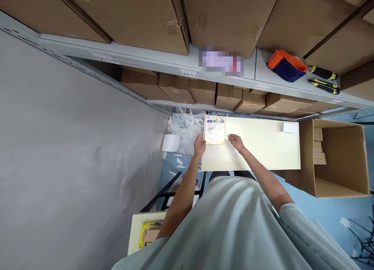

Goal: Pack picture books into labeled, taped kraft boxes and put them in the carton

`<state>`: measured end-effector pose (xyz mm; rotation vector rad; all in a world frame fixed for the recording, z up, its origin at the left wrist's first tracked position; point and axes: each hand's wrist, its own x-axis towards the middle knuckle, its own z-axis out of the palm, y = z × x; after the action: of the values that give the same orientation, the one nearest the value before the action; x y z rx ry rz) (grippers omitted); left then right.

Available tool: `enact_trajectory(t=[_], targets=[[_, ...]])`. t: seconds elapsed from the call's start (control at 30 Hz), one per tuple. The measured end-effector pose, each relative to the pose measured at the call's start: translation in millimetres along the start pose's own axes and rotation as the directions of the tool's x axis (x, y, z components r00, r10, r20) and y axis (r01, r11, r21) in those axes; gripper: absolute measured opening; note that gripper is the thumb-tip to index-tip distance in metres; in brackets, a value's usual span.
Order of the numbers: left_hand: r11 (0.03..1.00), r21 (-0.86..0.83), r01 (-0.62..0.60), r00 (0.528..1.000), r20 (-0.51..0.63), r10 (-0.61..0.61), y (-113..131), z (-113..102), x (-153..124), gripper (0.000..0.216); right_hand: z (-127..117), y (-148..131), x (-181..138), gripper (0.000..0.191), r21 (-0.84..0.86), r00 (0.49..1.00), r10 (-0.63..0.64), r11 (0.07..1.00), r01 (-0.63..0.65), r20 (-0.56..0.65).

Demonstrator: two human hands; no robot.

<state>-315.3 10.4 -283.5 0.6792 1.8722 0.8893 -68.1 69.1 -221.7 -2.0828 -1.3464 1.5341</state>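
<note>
Here, the left hand touches a flat, rectangular, apparently paper-covered packet.

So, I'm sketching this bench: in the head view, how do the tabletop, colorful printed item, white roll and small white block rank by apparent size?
Largest to smallest, as they look:
1. Tabletop
2. Printed item
3. White roll
4. White block
</note>
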Motion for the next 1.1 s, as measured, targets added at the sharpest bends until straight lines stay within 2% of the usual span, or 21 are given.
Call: enact_trajectory(t=[0.13, 0.2, 0.3, 0.5, 0.6, 0.7, 0.9, 1.0, 1.1], targets=[[0.988, 0.132, 0.082, 0.993, -0.096, -0.070, -20.4, -13.8, -28.8, 0.043, -31.5, 26.7, -26.6, 0.032, -0.221, 0.990, 0.087, 0.969, -0.109, -0.106], [0.974, 0.189, 0.121, 0.987, -0.123, -0.099, -31.0, -17.9, -45.5, 0.031, -39.6, 37.7, -35.7, 0.031, -0.315, 0.983, 0.127, 0.935, -0.164, -0.136], [0.960, 0.244, 0.139, 0.984, -0.147, -0.106, -42.5, -17.7, -64.7, 0.016, -38.5, 48.6, -40.8, 0.027, -0.420, 0.977, 0.164, 0.883, -0.207, -0.137], [0.948, 0.299, 0.112, 0.973, -0.226, -0.044, -44.1, -15.7, -79.4, 0.013, -23.1, 50.4, -33.7, 0.014, -0.517, 0.988, 0.129, 0.842, -0.154, -0.085], [0.948, 0.309, 0.078, 0.969, -0.248, 0.001, -36.3, -19.9, -89.9, 0.010, -27.1, 46.2, -37.3, 0.005, -0.518, 0.995, 0.095, 0.851, -0.088, -0.012], [0.949, 0.312, 0.045, 0.961, -0.273, 0.044, -24.6, -25.6, -105.9, 0.006, -41.8, 43.6, -50.3, 0.008, -0.487, 0.995, 0.045, 0.873, 0.004, 0.090], [0.943, 0.331, 0.020, 0.937, -0.336, 0.098, 10.8, -37.7, -138.6, 0.015, -92.2, 43.1, -80.3, 0.017, -0.320, 0.956, -0.100, 0.928, 0.189, 0.275], [0.940, 0.340, 0.015, 0.921, -0.370, 0.119, 33.0, -39.4, -153.6, 0.023, -118.6, 40.2, -88.0, 0.017, -0.224, 0.930, -0.176, 0.940, 0.256, 0.323], [0.938, 0.346, -0.018, 0.914, -0.376, 0.156, 55.0, -32.1, -169.5, 0.027, -146.0, 38.4, -91.3, 0.015, -0.091, 0.891, -0.301, 0.932, 0.350, 0.339]])
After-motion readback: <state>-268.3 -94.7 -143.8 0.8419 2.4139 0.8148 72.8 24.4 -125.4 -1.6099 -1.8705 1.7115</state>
